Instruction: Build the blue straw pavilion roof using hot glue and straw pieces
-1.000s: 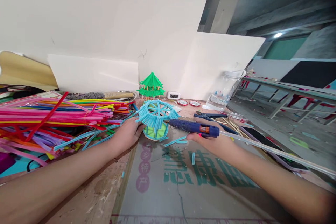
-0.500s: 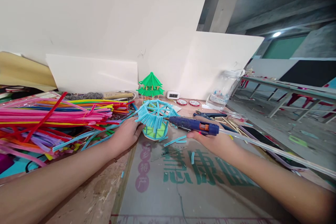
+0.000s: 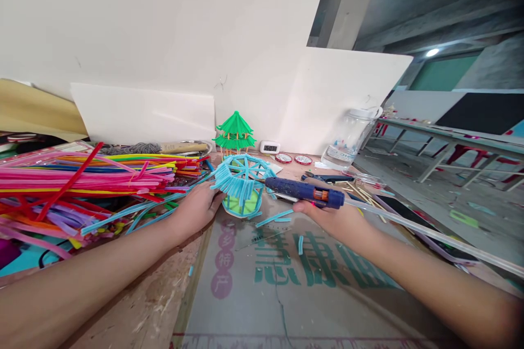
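Observation:
A small blue pipe-cleaner pavilion point(image 3: 242, 181) on a green round base stands at the middle of the table. My left hand point(image 3: 199, 208) grips its left side, fingers closed on the fringe. My right hand point(image 3: 332, 217) is wrapped round a blue glue gun point(image 3: 305, 192), held level with the nozzle pointing left at the pavilion's right side. A clear glue stick point(image 3: 429, 235) trails out of the gun's back to the right. Short blue pipe-cleaner pieces point(image 3: 277, 218) lie on the mat below the gun.
A big heap of coloured pipe cleaners point(image 3: 82, 185) fills the left. A finished green pavilion point(image 3: 234, 133), a small clock point(image 3: 270, 148), two round tins point(image 3: 293, 160), a clear jar point(image 3: 349, 139), pliers point(image 3: 327, 178) and wooden sticks point(image 3: 364, 192) lie behind. White boards point(image 3: 164, 54) back the table.
My right hand has lifted the glue gun slightly and brought its nozzle closer to the blue pavilion. My left hand has stayed on the pavilion.

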`<state>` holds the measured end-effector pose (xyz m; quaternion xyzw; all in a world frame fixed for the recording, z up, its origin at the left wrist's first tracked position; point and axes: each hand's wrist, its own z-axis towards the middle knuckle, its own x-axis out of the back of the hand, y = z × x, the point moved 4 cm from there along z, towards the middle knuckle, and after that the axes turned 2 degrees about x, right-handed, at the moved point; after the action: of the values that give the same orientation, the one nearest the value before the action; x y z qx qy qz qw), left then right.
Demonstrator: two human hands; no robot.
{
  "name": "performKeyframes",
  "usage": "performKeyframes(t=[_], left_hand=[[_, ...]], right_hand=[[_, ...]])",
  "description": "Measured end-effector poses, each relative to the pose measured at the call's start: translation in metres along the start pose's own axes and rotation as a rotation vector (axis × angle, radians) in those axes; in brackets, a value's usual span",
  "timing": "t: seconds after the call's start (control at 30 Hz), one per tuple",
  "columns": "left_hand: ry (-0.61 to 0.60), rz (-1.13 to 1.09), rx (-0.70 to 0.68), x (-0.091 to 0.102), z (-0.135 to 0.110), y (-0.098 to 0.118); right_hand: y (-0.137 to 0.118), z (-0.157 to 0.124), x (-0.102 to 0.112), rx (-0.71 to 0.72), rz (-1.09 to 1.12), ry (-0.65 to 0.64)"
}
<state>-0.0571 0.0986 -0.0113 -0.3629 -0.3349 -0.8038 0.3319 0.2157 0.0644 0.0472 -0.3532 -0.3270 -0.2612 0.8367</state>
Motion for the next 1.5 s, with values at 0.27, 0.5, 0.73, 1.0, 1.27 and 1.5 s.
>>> performKeyframes(t=[0.27, 0.5, 0.73, 1.0, 1.27, 1.5], left_hand=[[-0.018, -0.002, 0.008, -0.003, 0.0, -0.003], [-0.041, 0.08, 0.026, -0.004, 0.0, -0.004], [-0.048, 0.129, 0.034, -0.003, -0.001, -0.003], [-0.058, 0.12, 0.037, -0.004, 0.0, -0.004], [-0.044, 0.043, 0.003, -0.003, 0.001, -0.002], [-0.034, 0.051, 0.0, -0.003, 0.001, -0.001]], right_hand=[[-0.002, -0.001, -0.002, -0.056, 0.058, -0.006], [-0.001, -0.003, -0.004, -0.085, 0.118, 0.0], [-0.01, -0.001, -0.001, 0.002, 0.065, 0.035], [-0.004, -0.002, -0.003, -0.048, 0.073, 0.024], [0.005, -0.002, -0.003, -0.022, -0.004, 0.027], [0.003, -0.002, -0.003, -0.002, 0.002, -0.001]])
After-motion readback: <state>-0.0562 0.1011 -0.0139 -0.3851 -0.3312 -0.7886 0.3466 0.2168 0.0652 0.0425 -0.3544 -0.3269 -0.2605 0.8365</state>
